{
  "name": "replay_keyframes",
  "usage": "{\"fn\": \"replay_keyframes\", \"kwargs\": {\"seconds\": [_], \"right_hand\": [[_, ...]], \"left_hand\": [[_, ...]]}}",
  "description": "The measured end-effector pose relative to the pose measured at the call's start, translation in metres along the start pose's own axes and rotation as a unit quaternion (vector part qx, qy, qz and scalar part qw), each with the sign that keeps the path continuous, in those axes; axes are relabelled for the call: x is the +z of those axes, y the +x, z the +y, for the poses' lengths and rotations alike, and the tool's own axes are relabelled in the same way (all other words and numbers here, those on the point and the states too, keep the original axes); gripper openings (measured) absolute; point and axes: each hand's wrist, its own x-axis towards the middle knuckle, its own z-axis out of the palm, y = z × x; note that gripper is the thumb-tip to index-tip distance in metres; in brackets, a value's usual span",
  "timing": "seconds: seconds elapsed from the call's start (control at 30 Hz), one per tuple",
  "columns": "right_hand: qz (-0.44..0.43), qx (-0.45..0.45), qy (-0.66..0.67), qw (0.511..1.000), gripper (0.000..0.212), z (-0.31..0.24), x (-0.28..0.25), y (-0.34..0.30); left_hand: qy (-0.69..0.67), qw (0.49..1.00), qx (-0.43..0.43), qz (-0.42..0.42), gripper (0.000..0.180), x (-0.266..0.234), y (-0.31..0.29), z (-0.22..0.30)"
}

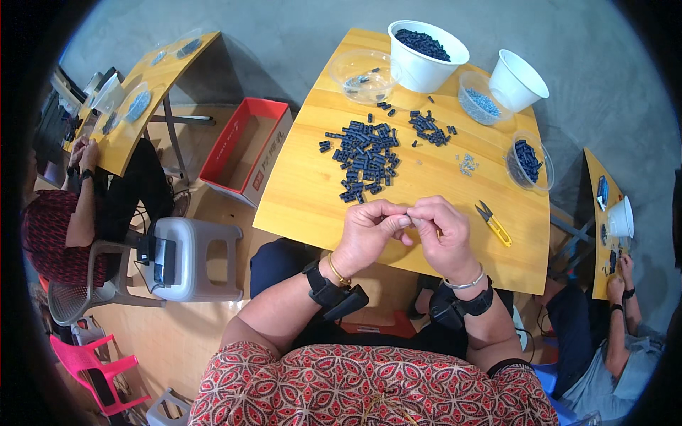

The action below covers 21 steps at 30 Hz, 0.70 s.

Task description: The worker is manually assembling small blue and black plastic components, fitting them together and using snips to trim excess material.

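Note:
My left hand [371, 233] and my right hand [444, 231] meet above the table's near edge, thumbs and fingertips pinched together. Whatever sits between the fingertips is too small and covered to make out. Just beyond them lies a large pile of small black plastic parts [364, 157]. A smaller heap of black parts [428, 129] is farther back, with a scatter of tiny silvery pieces [467, 165] to its right. Yellow-handled thread snips [497, 226] rest to the right of my right hand, blades apart.
On the wooden table [305, 177] stand a white tub of black parts [429, 71], a clear bowl [349, 74], a bowl of blue bits [483, 105], a white tub [517, 82] and another bowl of black parts [527, 162]. A red-rimmed box [249, 153] and grey stool [195, 259] stand left. People sit at side tables.

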Motion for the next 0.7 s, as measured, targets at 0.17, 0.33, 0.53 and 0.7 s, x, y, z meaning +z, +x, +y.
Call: {"fn": "replay_keyframes", "kwargs": {"seconds": [0.17,0.33,0.53,0.7], "right_hand": [[-0.041,0.082,0.012,0.996,0.027,0.003,-0.008,0.0],[-0.098,0.004,-0.105,0.99,0.053,-0.001,-0.005,-0.003],[-0.141,-0.061,-0.237,0.959,0.064,-0.007,-0.001,-0.005],[-0.131,-0.062,-0.245,0.958,0.064,-0.01,0.006,-0.005]], "left_hand": [[-0.048,0.998,-0.011,0.036,0.01,-0.002,0.002,-0.001],[-0.046,0.998,-0.011,0.046,0.009,-0.001,0.005,0.0],[-0.034,0.996,-0.019,0.079,0.006,0.0,-0.002,0.0],[-0.027,0.997,-0.015,0.065,0.004,-0.004,-0.004,-0.002]]}}
